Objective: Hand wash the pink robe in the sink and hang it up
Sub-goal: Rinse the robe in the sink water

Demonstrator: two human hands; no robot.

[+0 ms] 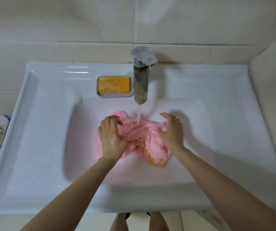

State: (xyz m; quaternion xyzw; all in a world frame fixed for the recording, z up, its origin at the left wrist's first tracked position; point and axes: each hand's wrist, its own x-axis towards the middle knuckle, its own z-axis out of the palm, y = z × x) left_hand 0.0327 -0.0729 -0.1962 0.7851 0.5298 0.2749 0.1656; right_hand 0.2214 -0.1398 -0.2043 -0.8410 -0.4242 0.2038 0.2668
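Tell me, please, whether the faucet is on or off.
On: a water stream falls from the faucet onto the pink robe.

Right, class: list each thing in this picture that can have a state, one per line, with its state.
pink robe: wet, bunched in the sink
tap: running, stream landing on the robe
soap: lying in its dish
left hand: fingers curled into the robe
right hand: fingers spread, resting against the robe
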